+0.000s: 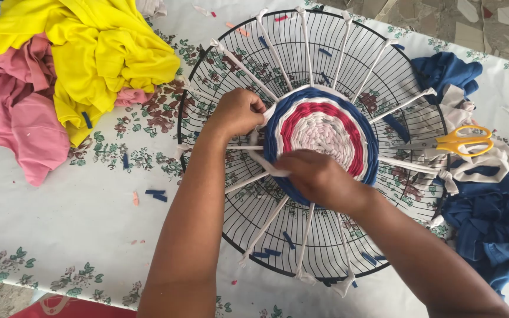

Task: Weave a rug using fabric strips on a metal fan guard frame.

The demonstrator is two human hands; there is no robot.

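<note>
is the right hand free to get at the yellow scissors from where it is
Probably not at once: the right hand is pinching a white fabric strip at the weave. The scissors lie uncovered on the wire frame's right edge, nothing between.

Yellow scissors [464, 141] lie by blue fabric scraps [490, 224]; yellow cloth [95, 53] overlaps pink cloth [22, 112].

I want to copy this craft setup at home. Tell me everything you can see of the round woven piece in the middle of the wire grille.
The round woven fabric-strip mat lies flat at the hub of the black circular wire grille. It shows concentric rings: pale white-pink centre, red band, white band, blue outer band. White fabric strips radiate from it like spokes, knotted to the grille's rim. The left hand pinches its left edge; the right hand covers its lower edge, holding a white strip.
</note>
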